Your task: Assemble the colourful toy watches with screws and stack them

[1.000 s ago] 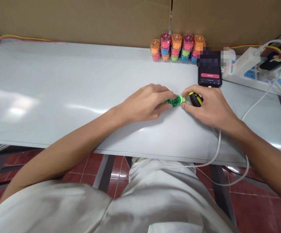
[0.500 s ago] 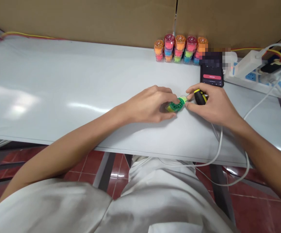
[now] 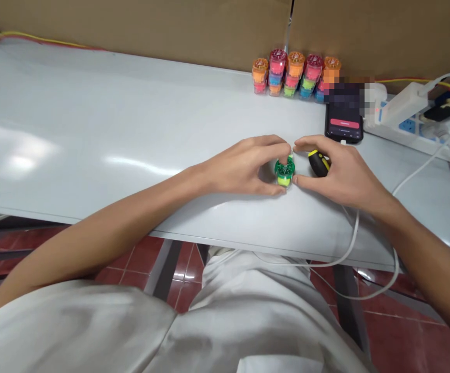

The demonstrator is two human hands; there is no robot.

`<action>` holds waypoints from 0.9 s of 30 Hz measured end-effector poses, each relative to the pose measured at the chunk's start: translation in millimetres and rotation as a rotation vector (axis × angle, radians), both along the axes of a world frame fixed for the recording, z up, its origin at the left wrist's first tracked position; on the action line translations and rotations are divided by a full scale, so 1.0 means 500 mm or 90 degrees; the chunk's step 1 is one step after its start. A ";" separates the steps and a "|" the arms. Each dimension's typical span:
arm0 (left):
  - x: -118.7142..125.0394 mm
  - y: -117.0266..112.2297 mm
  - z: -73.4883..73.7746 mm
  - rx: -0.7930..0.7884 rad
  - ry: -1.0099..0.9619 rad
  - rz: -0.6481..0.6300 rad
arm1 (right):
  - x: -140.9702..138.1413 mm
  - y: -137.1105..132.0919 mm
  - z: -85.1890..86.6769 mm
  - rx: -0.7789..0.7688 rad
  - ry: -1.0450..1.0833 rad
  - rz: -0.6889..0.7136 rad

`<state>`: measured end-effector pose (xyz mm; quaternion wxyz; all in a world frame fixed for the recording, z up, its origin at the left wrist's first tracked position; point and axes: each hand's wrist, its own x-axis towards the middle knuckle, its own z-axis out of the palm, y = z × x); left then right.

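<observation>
A small clear plastic container with a green patterned top and yellow-green inside rests on the white table. My left hand grips it from the left, its index finger on the top and its thumb at the near edge. At the container's right side, my right hand has its thumb and index finger apart, the thumb tip close against it. A stubby black-and-yellow tool handle is tucked in that hand; its other end is hidden by the palm.
Several stacks of similar orange, pink and blue containers stand against the brown back panel. A phone and a white power strip lie at the right. A white cable loops over the table's front edge.
The green-topped container has turned, from slanting toward the right to facing me upright. My right thumb and index finger have spread apart. The view has shifted slightly.
</observation>
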<state>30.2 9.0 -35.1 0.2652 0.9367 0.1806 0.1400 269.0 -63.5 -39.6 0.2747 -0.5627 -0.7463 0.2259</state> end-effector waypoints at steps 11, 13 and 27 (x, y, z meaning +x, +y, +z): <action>-0.027 0.072 -0.003 0.098 0.003 0.203 | 0.000 -0.003 0.005 0.035 -0.131 0.009; -0.034 0.093 -0.009 0.109 0.008 0.233 | -0.001 -0.005 0.003 0.041 -0.137 0.019; -0.078 0.188 -0.069 0.204 -0.053 0.427 | 0.003 -0.011 -0.005 0.026 -0.167 0.075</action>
